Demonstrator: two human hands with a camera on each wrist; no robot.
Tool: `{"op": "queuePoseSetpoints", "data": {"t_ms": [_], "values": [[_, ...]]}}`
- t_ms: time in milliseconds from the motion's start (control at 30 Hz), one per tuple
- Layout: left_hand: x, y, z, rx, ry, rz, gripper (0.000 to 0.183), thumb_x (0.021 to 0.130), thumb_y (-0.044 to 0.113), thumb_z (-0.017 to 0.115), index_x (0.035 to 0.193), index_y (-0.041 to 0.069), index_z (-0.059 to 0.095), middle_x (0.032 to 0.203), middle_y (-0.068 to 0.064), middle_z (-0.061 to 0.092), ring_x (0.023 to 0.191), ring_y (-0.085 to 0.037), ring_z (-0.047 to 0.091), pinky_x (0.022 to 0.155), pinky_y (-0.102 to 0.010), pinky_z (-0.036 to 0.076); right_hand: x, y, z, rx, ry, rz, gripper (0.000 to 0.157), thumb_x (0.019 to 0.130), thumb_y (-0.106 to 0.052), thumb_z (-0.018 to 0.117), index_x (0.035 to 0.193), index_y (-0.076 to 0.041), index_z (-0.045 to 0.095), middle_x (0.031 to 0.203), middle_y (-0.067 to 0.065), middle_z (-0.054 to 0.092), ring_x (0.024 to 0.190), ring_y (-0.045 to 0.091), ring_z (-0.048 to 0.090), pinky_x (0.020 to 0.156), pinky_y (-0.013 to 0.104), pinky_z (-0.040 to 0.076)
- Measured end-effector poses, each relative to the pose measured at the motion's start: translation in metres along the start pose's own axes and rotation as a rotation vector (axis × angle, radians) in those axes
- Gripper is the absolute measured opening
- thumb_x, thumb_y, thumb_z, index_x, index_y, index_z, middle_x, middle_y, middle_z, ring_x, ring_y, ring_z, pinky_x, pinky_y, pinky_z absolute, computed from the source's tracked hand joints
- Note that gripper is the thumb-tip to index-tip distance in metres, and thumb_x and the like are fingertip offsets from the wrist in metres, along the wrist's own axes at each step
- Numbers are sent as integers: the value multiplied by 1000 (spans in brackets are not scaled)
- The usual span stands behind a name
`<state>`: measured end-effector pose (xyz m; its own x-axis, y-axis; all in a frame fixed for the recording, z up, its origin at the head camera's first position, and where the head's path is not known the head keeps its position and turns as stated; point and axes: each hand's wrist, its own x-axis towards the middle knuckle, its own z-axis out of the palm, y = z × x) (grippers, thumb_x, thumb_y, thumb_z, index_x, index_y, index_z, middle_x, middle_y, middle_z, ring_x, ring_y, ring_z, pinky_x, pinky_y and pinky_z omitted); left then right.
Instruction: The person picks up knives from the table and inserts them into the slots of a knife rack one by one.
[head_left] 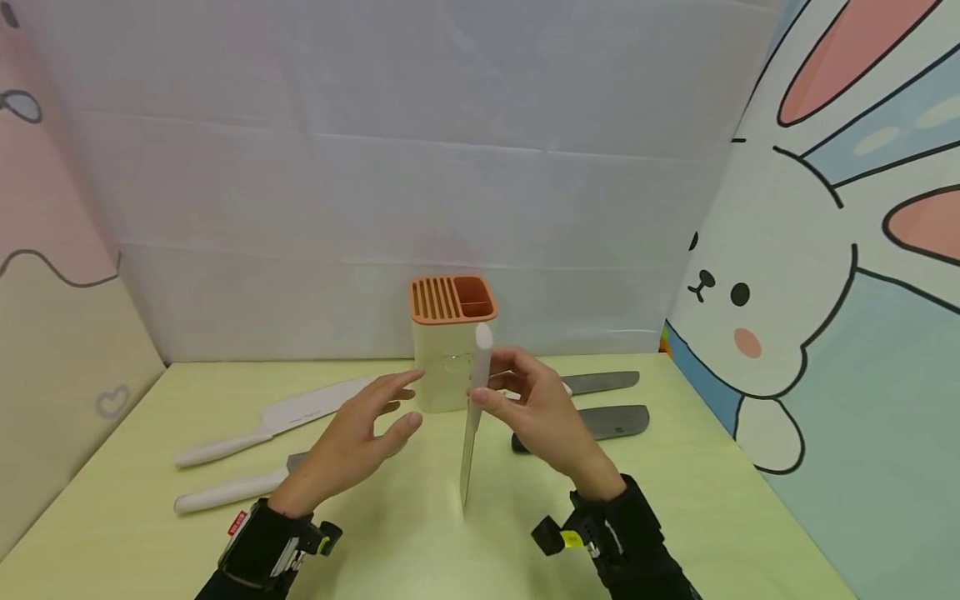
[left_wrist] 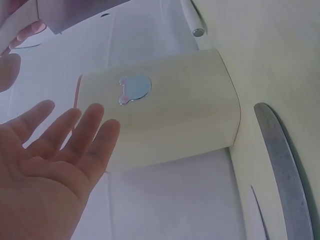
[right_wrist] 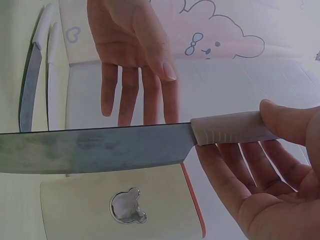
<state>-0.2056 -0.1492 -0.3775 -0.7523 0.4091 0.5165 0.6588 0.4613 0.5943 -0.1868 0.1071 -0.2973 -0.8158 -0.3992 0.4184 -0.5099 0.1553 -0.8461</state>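
Observation:
My right hand point(head_left: 536, 408) holds a knife point(right_wrist: 100, 150) by its pale handle point(head_left: 482, 358), thumb on one side and fingers on the other. The blade points down in the head view, above the table. My left hand point(head_left: 352, 446) is empty, its fingers extended and spread, to the left of the knife. In the right wrist view the left hand point(right_wrist: 135, 50) appears behind the blade. Beyond both hands stands a cream knife block point(head_left: 435, 367) with an orange slotted top and a bear-shaped emblem point(left_wrist: 136, 89) on its front.
On the left lie a white-handled, broad-bladed knife point(head_left: 315, 406) and a second white-handled knife point(head_left: 232, 490), its blade partly hidden by my left hand. Two grey-bladed knives, one upper point(head_left: 603, 382) and one lower point(head_left: 615, 422), lie on the right. A white sheet point(head_left: 300, 200) hangs behind the table.

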Motion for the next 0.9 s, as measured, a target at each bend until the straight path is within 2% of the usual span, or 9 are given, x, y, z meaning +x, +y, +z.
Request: {"op": "queuePoseSetpoints", "data": {"t_ms": [133, 267, 500, 733, 900], "values": [[5, 2, 4, -37, 44, -22, 53, 98, 32, 57, 146, 29, 33, 139, 3, 45, 115, -14, 52, 92, -39, 49, -1, -2, -2, -17, 10, -9, 36, 90, -5, 66, 124, -5, 54, 110, 10, 59, 98, 26, 59, 81, 35, 54], [15, 11, 10, -58, 109, -53, 50, 97, 36, 57, 143, 32, 37, 129, 9, 52, 109, -9, 54, 89, -32, 50, -4, -4, -6, -44, 28, -1, 36, 89, -5, 67, 123, -4, 55, 109, 10, 60, 98, 25, 59, 81, 34, 54], [36, 38, 14, -136, 187, -15, 43, 97, 32, 58, 138, 28, 45, 121, 9, 56, 102, -8, 55, 86, -33, 51, -5, -1, -5, 4, 16, -7, 36, 89, -3, 67, 122, -4, 55, 106, 11, 60, 98, 26, 59, 82, 37, 53], [58, 60, 14, -185, 181, 30, 40, 98, 31, 57, 137, 26, 48, 117, 7, 56, 99, -9, 55, 85, -35, 50, -1, -1, 2, 32, 1, -22, 35, 89, -3, 67, 122, -6, 56, 107, 11, 61, 99, 26, 59, 84, 39, 52], [66, 80, 8, -197, 179, 12, 37, 99, 26, 57, 134, 17, 50, 108, 4, 57, 96, -11, 55, 85, -36, 49, 0, -2, 4, 27, -2, -37, 33, 89, -3, 67, 119, -4, 55, 107, 11, 61, 98, 25, 59, 85, 39, 52]]}}
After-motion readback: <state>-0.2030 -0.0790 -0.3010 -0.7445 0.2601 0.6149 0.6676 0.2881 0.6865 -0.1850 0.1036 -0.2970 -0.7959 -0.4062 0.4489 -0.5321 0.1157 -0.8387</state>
